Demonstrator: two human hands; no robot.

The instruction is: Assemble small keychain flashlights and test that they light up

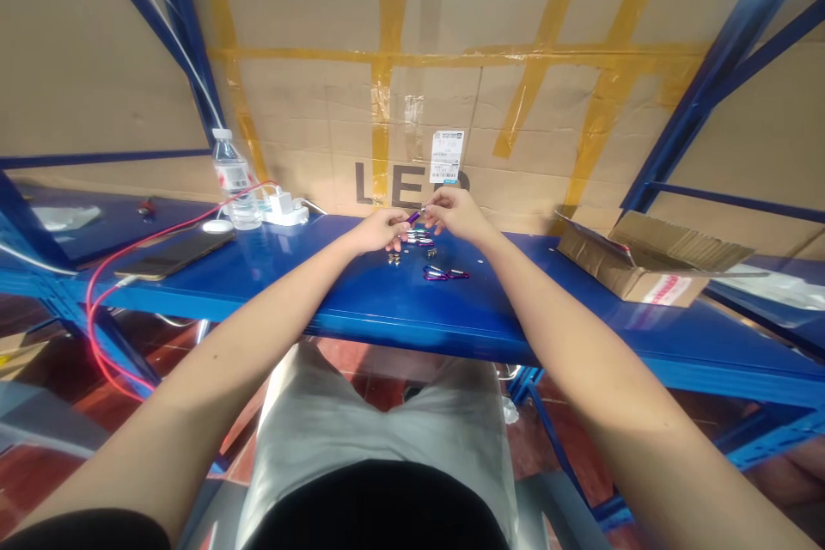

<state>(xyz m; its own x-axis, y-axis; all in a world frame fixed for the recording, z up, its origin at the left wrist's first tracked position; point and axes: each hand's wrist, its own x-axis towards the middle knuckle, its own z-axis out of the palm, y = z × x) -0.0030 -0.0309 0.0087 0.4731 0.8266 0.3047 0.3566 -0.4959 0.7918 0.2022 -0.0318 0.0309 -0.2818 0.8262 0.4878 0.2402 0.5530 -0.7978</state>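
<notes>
Above the blue tabletop, my left hand (381,230) is closed around a slim purple carabiner (413,216). My right hand (455,213) pinches at its far end, where a small shiny metal piece (423,209) shows between the fingertips; its exact shape is too small to tell. Just beneath the hands lies a group of carabiners (420,237) with silver parts, partly covered by my left fingers. Nearer to me rest a purple carabiner (435,273) and a reddish one (457,274). Small brass-coloured pieces (394,258) lie below my left hand, and more small pieces (431,253) sit to their right.
An open cardboard box (663,284) stands at the right. On the left are a water bottle (235,180), a white power adapter (280,204), a phone (174,256) and a red cable (94,309). A taped cardboard sheet (309,103) closes off the back of the blue table (361,301).
</notes>
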